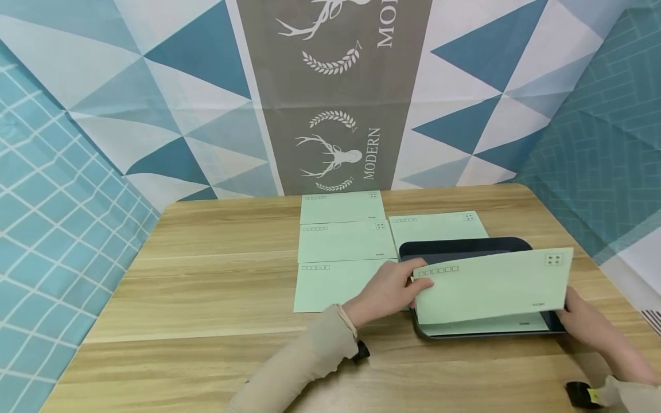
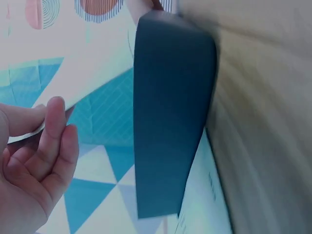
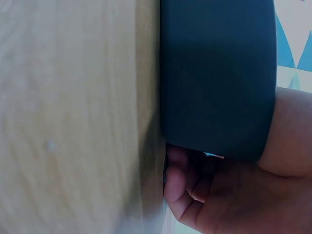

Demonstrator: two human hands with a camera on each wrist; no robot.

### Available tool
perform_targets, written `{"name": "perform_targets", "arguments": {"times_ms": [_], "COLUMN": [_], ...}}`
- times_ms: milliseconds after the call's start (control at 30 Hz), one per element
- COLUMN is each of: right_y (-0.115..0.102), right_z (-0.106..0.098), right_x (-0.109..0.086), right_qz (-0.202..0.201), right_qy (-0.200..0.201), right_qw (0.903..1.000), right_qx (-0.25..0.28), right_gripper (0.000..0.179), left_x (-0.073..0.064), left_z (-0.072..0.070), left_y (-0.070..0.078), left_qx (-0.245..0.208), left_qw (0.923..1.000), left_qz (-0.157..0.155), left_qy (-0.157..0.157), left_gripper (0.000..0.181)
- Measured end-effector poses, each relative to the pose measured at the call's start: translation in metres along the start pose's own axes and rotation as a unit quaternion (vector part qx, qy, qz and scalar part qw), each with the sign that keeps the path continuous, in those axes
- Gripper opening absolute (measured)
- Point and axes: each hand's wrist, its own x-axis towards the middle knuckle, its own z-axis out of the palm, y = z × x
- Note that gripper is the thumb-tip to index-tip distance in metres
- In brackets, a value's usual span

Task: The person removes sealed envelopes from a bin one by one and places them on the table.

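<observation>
A pale green envelope (image 1: 490, 287), tilted, is lifted over a dark tray (image 1: 465, 246). My left hand (image 1: 387, 289) pinches its left edge between thumb and fingers; in the left wrist view that hand (image 2: 41, 161) is left of the tray's dark wall (image 2: 170, 117). At the tray's right end, my right hand (image 1: 586, 321) grips the side. The right wrist view has its curled fingers (image 3: 178, 183) against the tray wall (image 3: 217, 73), with the thumb partly hidden. Another envelope (image 1: 485, 326) lies inside the tray, mostly covered by the lifted one.
Left of the tray, three envelopes lie in a column: a far one (image 1: 341, 207), a middle one (image 1: 341, 242) and a near one (image 1: 330, 287) partly under my left hand. One more envelope (image 1: 439, 225) lies behind the tray. The wooden table (image 1: 206, 275) meets patterned cloth walls.
</observation>
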Motion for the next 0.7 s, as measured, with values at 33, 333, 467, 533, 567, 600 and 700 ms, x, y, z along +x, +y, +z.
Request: {"name": "perform_targets", "arguments": {"times_ms": [33,333,467,533,567,600,700], "right_y": [-0.001,-0.005,-0.003,-0.003,-0.003,-0.002,-0.002], "right_z": [0.0,-0.003,-0.002,-0.002,-0.003,-0.003,-0.003], "right_x": [0.001,0.0,0.0,0.0,0.0,0.001,0.002], "right_qz": [0.002,0.012,0.015,0.015,0.015,0.014,0.012], "right_qy": [0.0,-0.005,-0.007,-0.008,-0.006,-0.007,-0.004], "right_qw": [1.0,0.9993,0.9992,0.9992,0.9992,0.9993,0.9993], "right_qx": [-0.003,-0.035,-0.035,-0.035,-0.035,-0.035,-0.037], "right_gripper": [0.032,0.023,0.023,0.023,0.023,0.023,0.024], "left_x": [-0.001,-0.015,-0.022,-0.026,-0.029,-0.031,-0.039], "left_z": [-0.003,-0.035,-0.045,-0.048,-0.049,-0.05,-0.055], "left_y": [-0.001,-0.011,-0.015,-0.018,-0.02,-0.022,-0.028], "left_qx": [-0.005,-0.018,-0.031,-0.024,-0.022,-0.015,-0.003], "left_qw": [1.0,0.9994,0.9982,0.9977,0.9975,0.9975,0.9974], "left_qz": [0.002,-0.024,-0.039,-0.044,-0.046,-0.047,-0.049], "left_qy": [0.004,0.019,0.035,0.045,0.048,0.051,0.052], "left_gripper": [0.011,0.012,0.013,0.015,0.016,0.016,0.016]}}
